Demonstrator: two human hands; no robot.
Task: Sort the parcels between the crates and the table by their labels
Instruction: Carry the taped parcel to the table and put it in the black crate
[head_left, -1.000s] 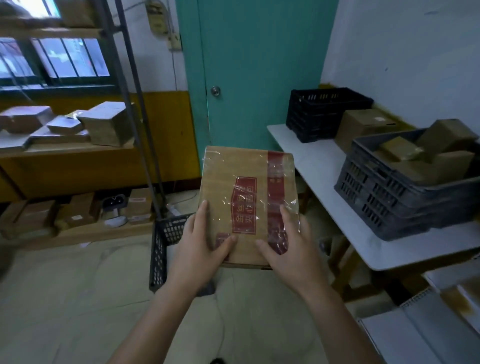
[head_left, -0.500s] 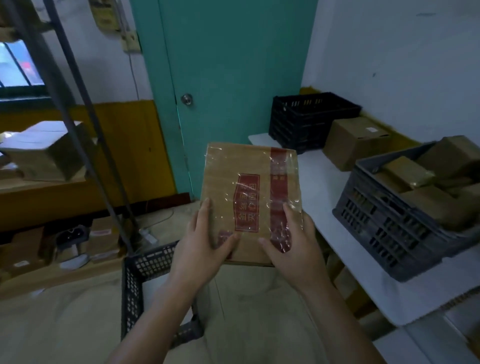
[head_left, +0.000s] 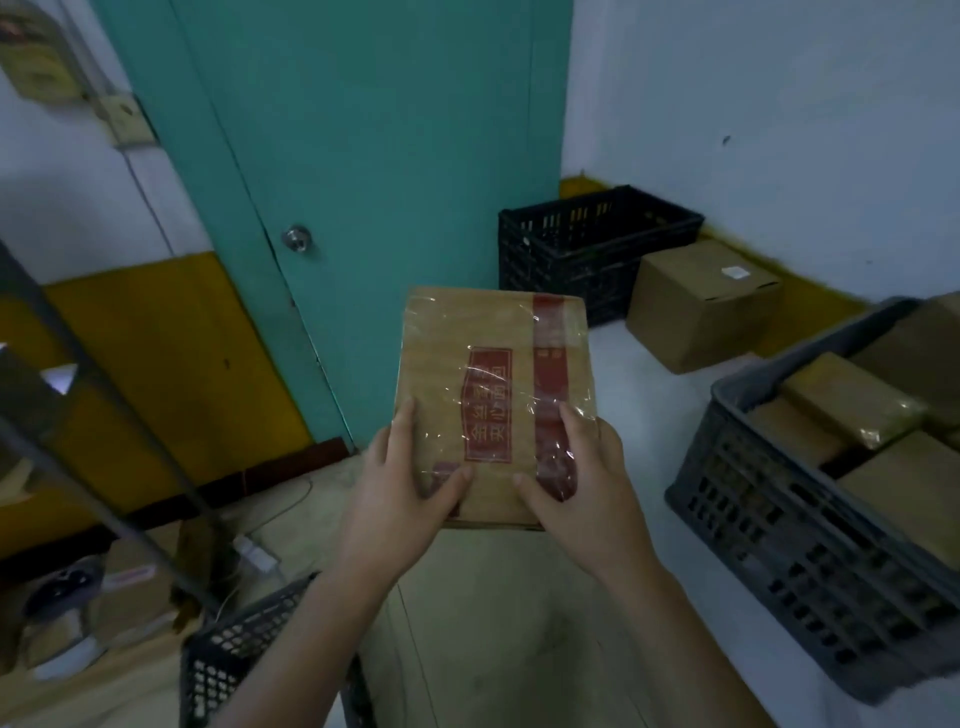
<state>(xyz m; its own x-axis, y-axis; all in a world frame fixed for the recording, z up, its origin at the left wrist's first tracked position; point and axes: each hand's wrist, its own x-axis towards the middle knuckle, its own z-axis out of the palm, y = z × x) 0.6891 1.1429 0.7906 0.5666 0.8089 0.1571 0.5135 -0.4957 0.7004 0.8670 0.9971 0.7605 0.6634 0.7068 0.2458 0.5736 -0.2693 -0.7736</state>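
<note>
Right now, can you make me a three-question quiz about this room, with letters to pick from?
1. Where is the black crate? A on the table, near the wall B on the floor C on a shelf
2. What colour is the door? A red B teal C white
3. How is the parcel held? A by the left hand alone B by the right hand too C by nobody

Answers: 1 A, it stands at the tabletop's far end. 2 B, the door is plainly teal. 3 B, both thumbs lie on top.
</note>
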